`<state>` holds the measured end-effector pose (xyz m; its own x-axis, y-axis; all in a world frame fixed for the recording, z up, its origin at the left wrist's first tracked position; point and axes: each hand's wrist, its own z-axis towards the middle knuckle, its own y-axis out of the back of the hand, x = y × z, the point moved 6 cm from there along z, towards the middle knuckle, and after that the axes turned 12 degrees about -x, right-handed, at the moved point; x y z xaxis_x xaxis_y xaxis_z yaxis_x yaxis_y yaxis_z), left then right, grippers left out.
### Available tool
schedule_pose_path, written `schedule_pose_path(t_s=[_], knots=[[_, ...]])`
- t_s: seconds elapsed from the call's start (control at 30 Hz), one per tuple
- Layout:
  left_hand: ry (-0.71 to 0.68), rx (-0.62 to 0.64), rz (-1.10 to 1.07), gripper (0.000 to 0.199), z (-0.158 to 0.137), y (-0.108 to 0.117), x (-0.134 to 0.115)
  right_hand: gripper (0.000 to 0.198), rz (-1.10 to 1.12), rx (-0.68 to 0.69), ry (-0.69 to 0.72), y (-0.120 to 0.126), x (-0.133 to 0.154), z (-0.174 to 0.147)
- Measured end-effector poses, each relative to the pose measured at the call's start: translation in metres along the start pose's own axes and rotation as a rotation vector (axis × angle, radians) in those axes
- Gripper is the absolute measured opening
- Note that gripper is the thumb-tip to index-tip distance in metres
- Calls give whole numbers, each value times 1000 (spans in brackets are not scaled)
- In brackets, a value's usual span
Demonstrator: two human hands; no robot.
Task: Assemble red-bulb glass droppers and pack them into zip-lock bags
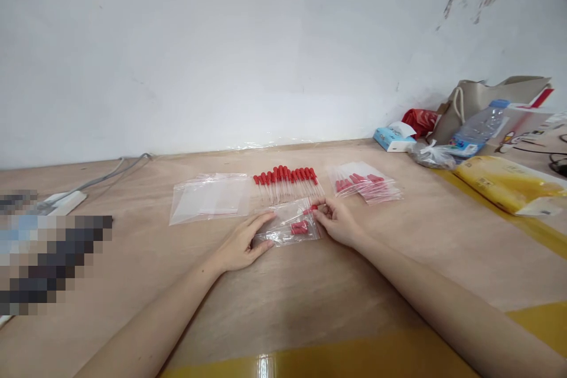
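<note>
A clear plastic zip bag (283,237) lies in front of me with a few short red rubber bulbs (299,227) inside. At its left end, my left hand (243,243) holds the bag between thumb and fingers, which sit at its lower and upper edges. My right hand (339,221) is at the bag's right end, pinching a slim dropper with a red end (314,207); part of it lies over or in the bag, I cannot tell which. Just behind the bag lies a row of clear thin droppers with red bulbs (283,175), side by side.
Flat clear bags (210,196) lie stacked at left. Filled bags with red pieces (365,183) are piled at right. Farther right are a tissue box (394,137), a plastic bottle (481,127) and a yellow pack (505,183). A grey cable (106,177) runs at far left.
</note>
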<state>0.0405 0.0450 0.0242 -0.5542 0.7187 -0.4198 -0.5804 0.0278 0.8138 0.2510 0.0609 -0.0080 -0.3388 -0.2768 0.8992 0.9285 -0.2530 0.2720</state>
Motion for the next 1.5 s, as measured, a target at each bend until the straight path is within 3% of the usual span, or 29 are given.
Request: schedule_pose_path(t_s=[0.17,0.27,0.5,0.67,0.8,1.0,1.1,1.23,1.37,1.5], knots=[[-2,-9,-16,49,0,-1,0,16,-212,67,209,-9,17,-4],[-9,-13,-21,48,0,-1,-1,26,-262,122,240,-10,23,-3],[-45,-8,-6,38,0,-2,0,15,-618,-113,6,25,8,48],[-41,-8,-11,37,-1,-4,4,31,-738,-125,-152,19,-8,90],[-45,-6,-19,37,-2,-4,4,35,-746,-74,-216,12,-11,102],[-46,-3,-11,37,-1,-3,3,58,-624,-94,-111,27,3,84],[-49,-2,-11,37,-1,-4,3,74,-287,-99,-114,34,3,59],[-48,9,-9,38,-1,-5,3,86,164,-175,-270,36,-9,28],[-46,22,-1,39,-1,-5,3,79,320,-332,-291,35,-16,15],[-46,35,9,39,-2,-5,2,64,364,-367,-298,26,-16,10]])
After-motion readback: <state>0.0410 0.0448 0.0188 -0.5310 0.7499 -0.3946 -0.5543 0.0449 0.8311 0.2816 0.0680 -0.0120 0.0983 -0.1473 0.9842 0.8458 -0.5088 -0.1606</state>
